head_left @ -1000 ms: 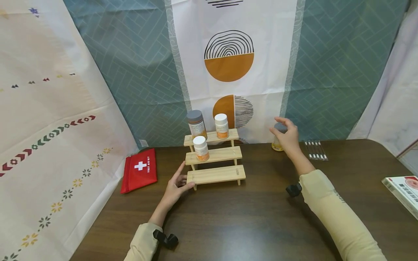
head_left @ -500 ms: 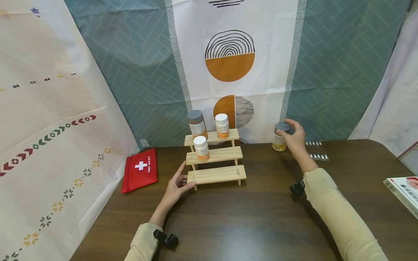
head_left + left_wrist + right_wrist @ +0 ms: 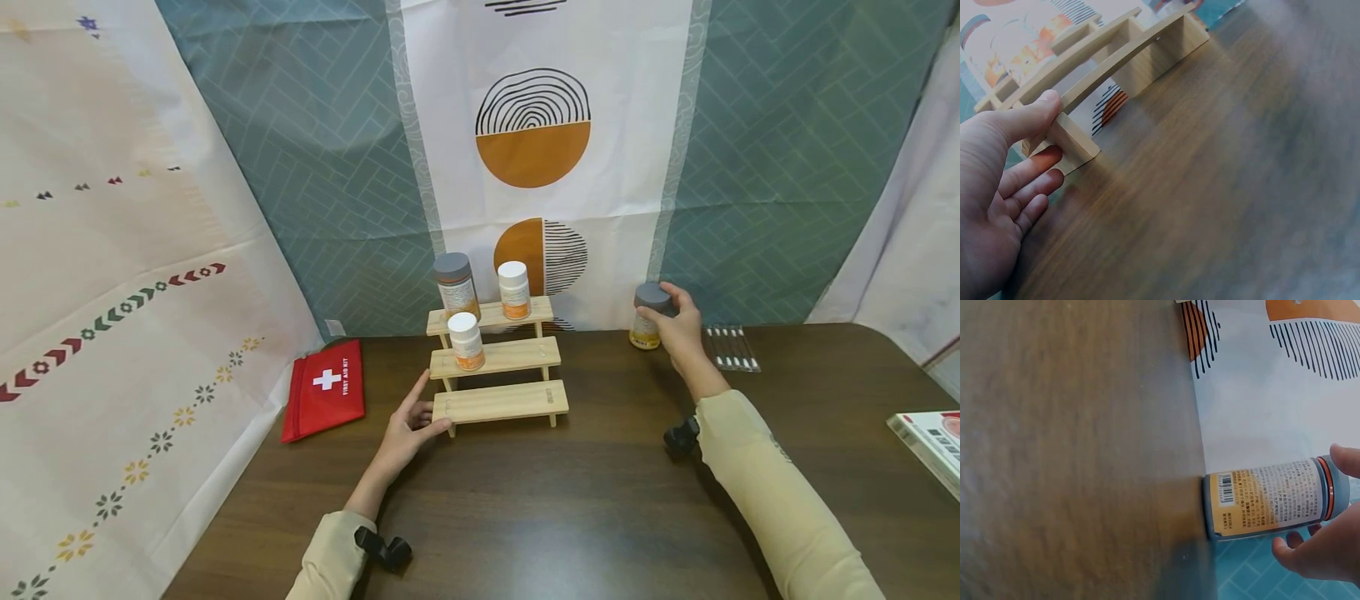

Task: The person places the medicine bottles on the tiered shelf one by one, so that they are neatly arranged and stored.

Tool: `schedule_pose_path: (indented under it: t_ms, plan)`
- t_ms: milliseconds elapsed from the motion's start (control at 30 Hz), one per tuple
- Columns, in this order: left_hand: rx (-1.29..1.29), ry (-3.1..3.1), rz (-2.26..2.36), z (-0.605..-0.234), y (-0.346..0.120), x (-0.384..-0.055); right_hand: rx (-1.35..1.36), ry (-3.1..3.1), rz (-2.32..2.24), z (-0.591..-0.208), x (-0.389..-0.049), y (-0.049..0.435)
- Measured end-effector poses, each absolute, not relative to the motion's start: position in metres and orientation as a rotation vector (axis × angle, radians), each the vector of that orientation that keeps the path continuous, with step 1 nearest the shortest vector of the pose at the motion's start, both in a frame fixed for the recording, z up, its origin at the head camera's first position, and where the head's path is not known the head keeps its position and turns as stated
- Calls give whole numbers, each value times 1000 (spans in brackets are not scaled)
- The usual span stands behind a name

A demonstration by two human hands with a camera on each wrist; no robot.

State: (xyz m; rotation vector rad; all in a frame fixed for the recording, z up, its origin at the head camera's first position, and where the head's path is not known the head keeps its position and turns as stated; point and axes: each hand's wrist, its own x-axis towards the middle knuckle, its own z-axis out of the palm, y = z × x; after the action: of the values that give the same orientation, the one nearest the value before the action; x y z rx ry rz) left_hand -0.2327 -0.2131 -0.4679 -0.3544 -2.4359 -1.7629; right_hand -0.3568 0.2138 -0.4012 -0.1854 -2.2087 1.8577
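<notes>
A three-step wooden display stand (image 3: pixel 501 403) rises at the middle back of the table. My left hand (image 3: pixel 401 433) grips its left end, thumb over the lowest step's front edge in the left wrist view and forefinger reaching to the middle step. On the top step stand a grey-capped pill bottle (image 3: pixel 455 283) and a small white pill bottle (image 3: pixel 514 290); another white pill bottle (image 3: pixel 467 343) is on the middle step. Farther right, my right hand (image 3: pixel 684 337) holds a second grey-capped bottle (image 3: pixel 1266 497) by its cap, thumb and fingers on opposite sides; its base meets the tabletop.
A red first aid pouch (image 3: pixel 326 390) lies left of the stand. Behind the right hand is a clear pack of cotton swabs (image 3: pixel 731 348). A white box (image 3: pixel 930 446) lies at the far right edge. A patterned cloth (image 3: pixel 555 192) hangs along the table's back.
My right hand has moved slightly right, from covering the grey-capped bottle to closing its thumb and fingers round the cap. The left hand stays at the stand.
</notes>
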Motion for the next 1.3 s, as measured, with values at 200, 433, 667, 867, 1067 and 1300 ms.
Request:
schedule_pose_path:
  t_ms: [200, 433, 667, 867, 1067, 1300]
  plan:
    - [-351, -2435, -1762, -467, -212, -233, -188, -2171, 1868, -406, -359, 213]
    - [-344, -2430, -1764, -467, -211, -233, -235, -2137, 1880, -409, -359, 213]
    - [-352, -2433, -1767, -467, -212, -234, -284, -2090, 1914, -410, -359, 211]
    - [-358, -2438, -1765, -464, -211, -232, -336, -2043, 1956, -409, -357, 212]
    - [-350, -2437, -1760, -468, -213, -234, -350, -2018, 1947, -410, -353, 211]
    - [-360, -2438, -1767, -468, -214, -233, -355, -1997, 1981, -404, -345, 206]
